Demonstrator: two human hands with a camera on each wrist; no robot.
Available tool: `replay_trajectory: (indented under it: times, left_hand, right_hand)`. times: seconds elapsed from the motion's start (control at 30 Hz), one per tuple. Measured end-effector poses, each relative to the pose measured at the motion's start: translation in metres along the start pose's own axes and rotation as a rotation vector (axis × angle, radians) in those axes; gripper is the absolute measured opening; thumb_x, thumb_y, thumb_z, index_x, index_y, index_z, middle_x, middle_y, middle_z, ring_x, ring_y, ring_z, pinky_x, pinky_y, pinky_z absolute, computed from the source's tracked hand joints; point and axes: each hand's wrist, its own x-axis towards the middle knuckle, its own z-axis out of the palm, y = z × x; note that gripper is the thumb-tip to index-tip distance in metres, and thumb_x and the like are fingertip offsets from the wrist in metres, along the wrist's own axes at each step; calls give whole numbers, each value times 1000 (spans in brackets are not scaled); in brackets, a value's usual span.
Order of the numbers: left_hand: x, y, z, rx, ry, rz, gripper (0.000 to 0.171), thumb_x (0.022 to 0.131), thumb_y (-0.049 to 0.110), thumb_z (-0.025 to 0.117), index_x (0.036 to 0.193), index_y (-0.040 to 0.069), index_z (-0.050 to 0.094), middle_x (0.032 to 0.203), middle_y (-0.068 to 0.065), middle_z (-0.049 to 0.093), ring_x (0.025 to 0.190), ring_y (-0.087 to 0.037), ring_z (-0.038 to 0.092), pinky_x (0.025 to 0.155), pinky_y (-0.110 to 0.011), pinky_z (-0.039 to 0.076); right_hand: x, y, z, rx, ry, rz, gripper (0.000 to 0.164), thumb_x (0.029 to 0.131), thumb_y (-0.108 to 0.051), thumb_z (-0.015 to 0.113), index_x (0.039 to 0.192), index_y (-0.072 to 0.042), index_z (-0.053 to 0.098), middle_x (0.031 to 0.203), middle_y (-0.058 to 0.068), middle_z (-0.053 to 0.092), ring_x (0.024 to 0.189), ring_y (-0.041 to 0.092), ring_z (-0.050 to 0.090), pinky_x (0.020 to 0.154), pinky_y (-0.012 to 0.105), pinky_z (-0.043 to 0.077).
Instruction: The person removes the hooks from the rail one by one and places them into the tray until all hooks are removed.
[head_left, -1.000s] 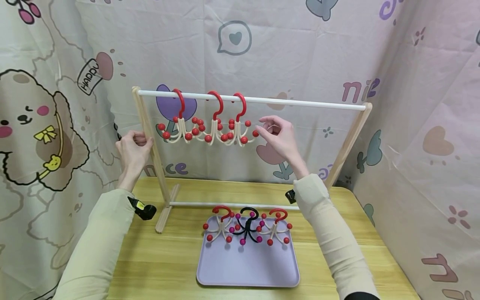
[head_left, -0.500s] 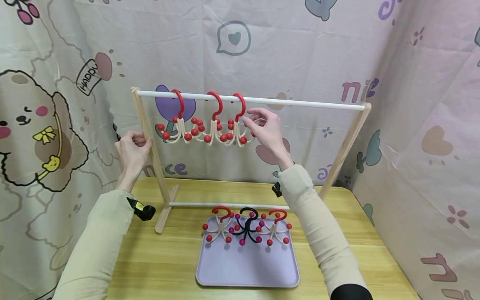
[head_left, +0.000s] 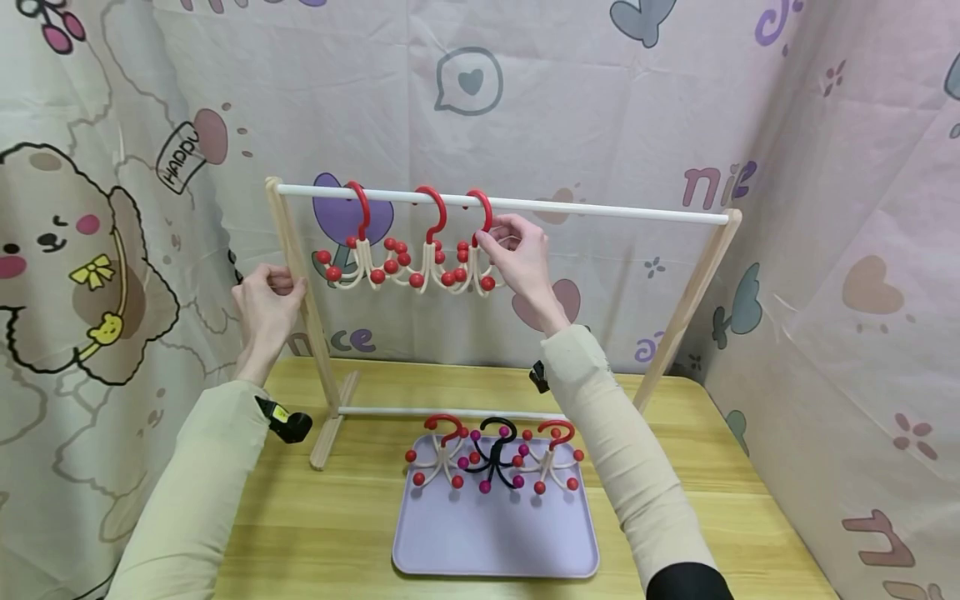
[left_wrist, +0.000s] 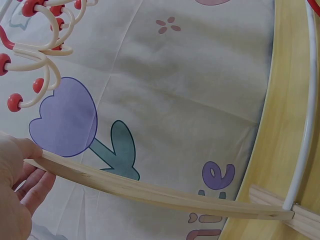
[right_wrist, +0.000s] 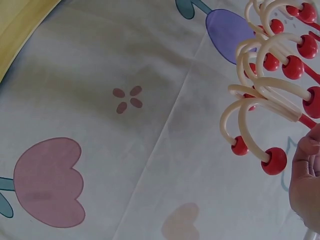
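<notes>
My left hand [head_left: 268, 304] pinches the left wooden post [head_left: 317, 342] of a standing rack; in the left wrist view, thumb and fingers meet around the post [left_wrist: 145, 190]. Three octopus-shaped hangers with red hooks, cream arms and red ball tips hang from the white top rail [head_left: 600, 207]. At the rightmost hanger [head_left: 475, 265], my right hand [head_left: 521, 258] pinches the neck just below its hook. The right wrist view shows curled fingers [right_wrist: 302, 160] at the red neck, partly cut off by the frame. The middle hanger [head_left: 429, 262] and left hanger [head_left: 363, 260] hang beside it.
A lilac tray [head_left: 495, 542] on the wooden table [head_left: 315, 533] carries two red-hooked hangers and a black hanger [head_left: 495, 454] with magenta balls between them. A lower white rail [head_left: 390, 411] runs behind the tray. Patterned curtain [head_left: 480, 125] surrounds the table.
My right hand has moved left from beside the rightmost hanging hanger to its neck and taken hold of it. The left hand stays on the post.
</notes>
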Motion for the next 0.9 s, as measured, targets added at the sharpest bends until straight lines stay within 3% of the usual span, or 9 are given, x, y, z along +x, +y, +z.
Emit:
replay_trajectory:
  times: [0.07,0.13,0.27,0.37,0.53,0.63,0.7,0.8,0.9]
  left_hand:
    - [0,1,1,6,5,1,29,94,17,66,112,-5,68,104,-25,74,66,17,41,66,-8,37]
    - [-1,2,1,-4,4,1,28,94,16,66,112,-5,67,105,-26,73,71,12,44,76,-11,38]
    - [-1,4,1,-40,-2,-3,28,93,13,66,112,-7,66,105,-28,72,87,-7,52,100,-34,38]
    - [0,4,1,-52,-2,-3,28,93,12,66,112,-8,66,104,-29,71,86,-8,51,106,-44,36]
    - [-1,4,1,-32,3,-1,27,93,13,66,112,-7,67,104,-27,72,73,10,42,95,-31,40]
    - [-1,3,1,-24,6,3,28,94,14,66,112,-6,67,103,-26,73,70,13,41,87,-25,39]
    - [-1,2,1,-28,6,2,28,94,14,66,112,-6,67,104,-27,73,71,13,40,89,-23,36]
    - [-1,2,1,-28,10,3,27,93,13,66,112,-7,67,103,-27,73,71,12,42,90,-27,40]
    - [-1,2,1,-42,9,6,27,93,12,66,112,-8,66,103,-28,72,77,3,48,100,-36,39]
  right_hand:
    - [0,1,2,-10,11,8,22,93,-11,70,110,3,69,90,17,69,62,5,58,58,16,50]
    - [0,2,3,-10,23,29,20,93,-11,69,109,2,69,91,16,69,64,6,58,60,16,50]
    - [-1,1,6,-7,39,62,19,94,-10,67,109,1,69,93,15,69,71,9,60,66,17,50]
    - [-2,0,7,-2,44,75,17,94,-10,67,108,-1,69,94,14,70,73,10,60,68,18,49]
    - [-2,-2,6,10,45,82,16,94,-10,67,107,-1,69,94,13,71,72,10,59,68,18,47]
    - [-2,-2,6,6,45,75,15,94,-9,66,106,0,69,94,15,72,71,9,58,66,18,46]
    - [-2,-2,6,7,45,71,14,94,-9,66,105,0,69,94,17,72,70,9,58,65,17,46]
    - [-2,-2,6,5,51,66,14,94,-8,66,105,0,70,94,18,72,69,8,57,65,17,45]
    - [-2,-2,6,7,60,61,14,93,-7,66,104,1,70,93,18,72,69,7,57,64,16,45]
